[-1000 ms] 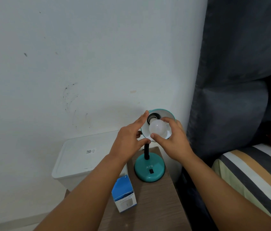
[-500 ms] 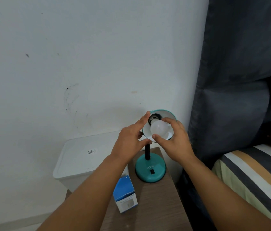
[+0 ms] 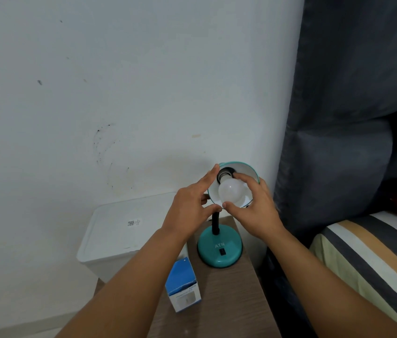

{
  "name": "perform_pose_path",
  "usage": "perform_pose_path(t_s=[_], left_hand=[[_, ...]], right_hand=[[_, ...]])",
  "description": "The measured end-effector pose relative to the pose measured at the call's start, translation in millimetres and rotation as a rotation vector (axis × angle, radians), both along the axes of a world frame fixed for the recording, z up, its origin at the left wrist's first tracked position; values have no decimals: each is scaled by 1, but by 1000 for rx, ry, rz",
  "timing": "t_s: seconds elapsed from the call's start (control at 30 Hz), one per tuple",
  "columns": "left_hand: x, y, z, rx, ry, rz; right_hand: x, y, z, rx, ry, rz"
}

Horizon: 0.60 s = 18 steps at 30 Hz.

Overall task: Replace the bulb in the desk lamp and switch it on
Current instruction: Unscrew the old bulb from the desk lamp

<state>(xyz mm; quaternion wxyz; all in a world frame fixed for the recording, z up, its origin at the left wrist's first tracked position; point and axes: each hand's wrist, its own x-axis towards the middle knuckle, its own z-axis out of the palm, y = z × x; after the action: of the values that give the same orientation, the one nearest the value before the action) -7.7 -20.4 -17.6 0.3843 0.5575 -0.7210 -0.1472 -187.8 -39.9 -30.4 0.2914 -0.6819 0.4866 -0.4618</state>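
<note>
The landmark for all positions is the teal round metal lamp base (image 3: pixel 219 250), which stands on the brown wood-grain side table (image 3: pixel 229 301). Above the base, at the top of the black flexible neck (image 3: pixel 215 223), the teal cone-shaped lamp shade with white interior (image 3: pixel 246 170) tilts toward the camera. The frosted white globe bulb (image 3: pixel 232 191) sits inside the shade, its neck at the dark socket (image 3: pixel 225 172); how far it is threaded cannot be determined. The right hand (image 3: pixel 253 206) grips the bulb, with thumb below and fingers curled over the top. The left hand (image 3: pixel 190 203) steadies the shade rim from the left with extended fingers and thumb, not curled round it. Probable faults: turning the bulb off-axis would likely cross the thread and jam it; excess squeeze could crack the globe; a weak hold on the rim could let the neck bend or twist and the shade turn with the bulb; a loosened bulb released early could drop onto the base. The black rocker switch (image 3: pixel 222 251) on the base front should remain untouched during this step. Legible marking: "ATN" on the base above the switch. In front and left of the base stands a blue-and-white cardboard bulb box (image 3: pixel 183 284); its print is too small to read. Left of the base, a white plastic lidded bin (image 3: pixel 119 230) carries a QR label, unreadable.
</note>
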Motion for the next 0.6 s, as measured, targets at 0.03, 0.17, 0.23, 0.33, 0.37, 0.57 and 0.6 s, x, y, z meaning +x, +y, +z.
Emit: perform_pose_path(t_s=[0.03,0.17,0.23,0.33,0.37,0.57,0.6], left_hand=[[-1,0,0,-5,0,3],[-2,-1,-1,-4,1,5],[-1,-2,-2,7,2,3],[0,-4,-3,5,-7,13],[0,-3,-3,4,-5,11],[-1,-2,-2,-5,-1,13],[-1,-2,-2,0,6,8]], right_hand=[[0,0,0,11,2,-5],[2,-1,-2,6,38,-118],[3,-2,-3,-24,48,-109],[0,-5,-5,-65,39,-39],[0,-5,-6,-77,34,-29],[0,-5,-9,-25,32,-64],[0,-5,-8,-32,39,-67]])
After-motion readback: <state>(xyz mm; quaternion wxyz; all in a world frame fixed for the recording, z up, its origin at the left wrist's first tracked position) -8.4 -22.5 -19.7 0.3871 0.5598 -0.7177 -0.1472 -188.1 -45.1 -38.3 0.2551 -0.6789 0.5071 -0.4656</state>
